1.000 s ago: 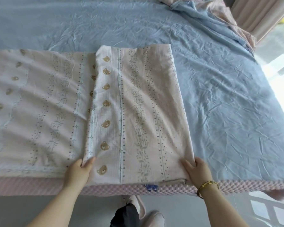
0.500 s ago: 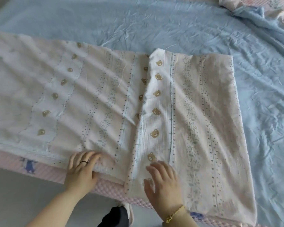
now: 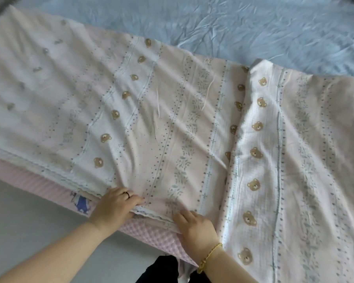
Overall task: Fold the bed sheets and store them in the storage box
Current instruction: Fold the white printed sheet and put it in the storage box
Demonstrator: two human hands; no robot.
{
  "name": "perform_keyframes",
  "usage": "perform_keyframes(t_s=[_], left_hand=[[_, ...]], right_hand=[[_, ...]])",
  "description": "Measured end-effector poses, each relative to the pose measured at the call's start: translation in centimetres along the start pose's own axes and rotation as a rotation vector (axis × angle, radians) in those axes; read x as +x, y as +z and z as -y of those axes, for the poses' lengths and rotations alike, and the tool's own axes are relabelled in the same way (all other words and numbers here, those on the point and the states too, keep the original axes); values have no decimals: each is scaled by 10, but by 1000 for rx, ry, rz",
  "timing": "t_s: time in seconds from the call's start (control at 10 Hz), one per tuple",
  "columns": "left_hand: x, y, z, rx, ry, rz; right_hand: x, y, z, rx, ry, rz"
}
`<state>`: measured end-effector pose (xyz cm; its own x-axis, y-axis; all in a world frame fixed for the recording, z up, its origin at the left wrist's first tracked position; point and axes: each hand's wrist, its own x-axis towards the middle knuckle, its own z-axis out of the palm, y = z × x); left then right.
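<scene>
The bed sheet [image 3: 151, 111], pale pink with rows of little bears and leafy stripes, lies stretched across the blue-covered bed [image 3: 243, 23], its near hem along the edge where the pink quilted mattress cover [image 3: 151, 231] shows. One sheet is in view, and no storage box can be seen. Its left part lies as a flat, unfolded run, probably kept spread so the next fold can be lined up. Near the middle of the hem the left hand [image 3: 112, 207], wearing a ring, is closed on the hem, pinching up the cloth so that creases fan out from the grip. Just beside it the right hand [image 3: 194, 223], with a gold bracelet at the wrist, rests fingers-down on the same hem; whether it grips or only presses cannot be told. The two hands sit close together, likely gathering the edge. To the right lies one folded-over flap [image 3: 294, 160], already doubled onto the sheet.
</scene>
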<state>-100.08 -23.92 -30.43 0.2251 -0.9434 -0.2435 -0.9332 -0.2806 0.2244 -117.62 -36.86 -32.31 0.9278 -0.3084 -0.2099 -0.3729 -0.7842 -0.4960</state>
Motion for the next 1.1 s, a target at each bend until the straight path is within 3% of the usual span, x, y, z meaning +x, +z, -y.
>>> perform_keyframes(t_s=[0.3, 0.4, 0.5, 0.6, 0.7, 0.8, 0.9, 1.0, 1.1], left_hand=[[-19, 28, 3, 143, 47, -110], [-19, 30, 5, 25, 54, 0], [-14, 12, 1, -11, -6, 217], [1, 6, 10, 35, 21, 167], [39, -8, 14, -215, -176, -95], [99, -23, 29, -133, -298, -362], [154, -19, 40, -222, -570, -319], [175, 6, 45, -138, -627, -230], [181, 23, 50, -50, -665, -300]], right_hand=[[4, 7, 9, -161, -42, 245], [4, -8, 14, -151, -39, 355], [14, -21, 9, -51, -103, 524], [37, -50, 0, 106, -14, 514], [73, -92, -34, 225, 117, 62], [121, -132, -95, 196, 328, -98], [165, -156, -144, 172, 449, -189], [211, -173, -173, 87, 426, -244], [265, -195, -194, -131, 390, -290]])
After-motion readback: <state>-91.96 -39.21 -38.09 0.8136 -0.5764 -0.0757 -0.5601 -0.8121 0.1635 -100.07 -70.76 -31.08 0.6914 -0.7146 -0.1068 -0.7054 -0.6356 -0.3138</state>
